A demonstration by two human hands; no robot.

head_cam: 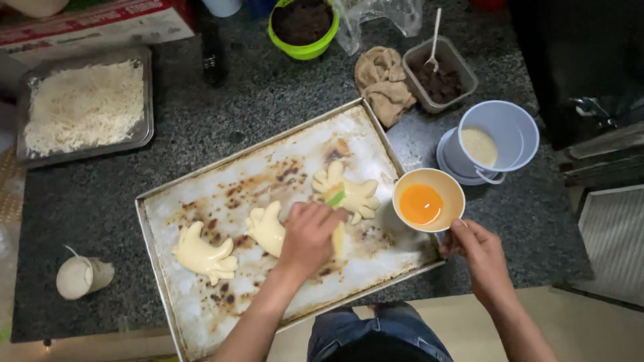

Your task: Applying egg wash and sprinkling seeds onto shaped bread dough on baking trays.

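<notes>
A worn metal baking tray (201,315) lies on the dark stone counter with three pale, hand-shaped dough pieces on it: one at the left (203,257), one in the middle (265,228) and one at the right (349,191). My left hand (307,236) is over the tray between the middle and right pieces, gripping a pastry brush (336,198) whose green-banded tip rests on the right piece. My right hand (473,247) holds the rim of a small cream bowl of orange egg yolk (426,200) at the tray's right edge.
A foil tray of shredded white cheese (84,107) sits at the back left. Behind the baking tray are a green bowl of dark filling (303,23), a brown cloth (382,80), a grey tub with a spoon (439,77) and a pale blue cup (500,137). A small white cup (80,276) stands front left.
</notes>
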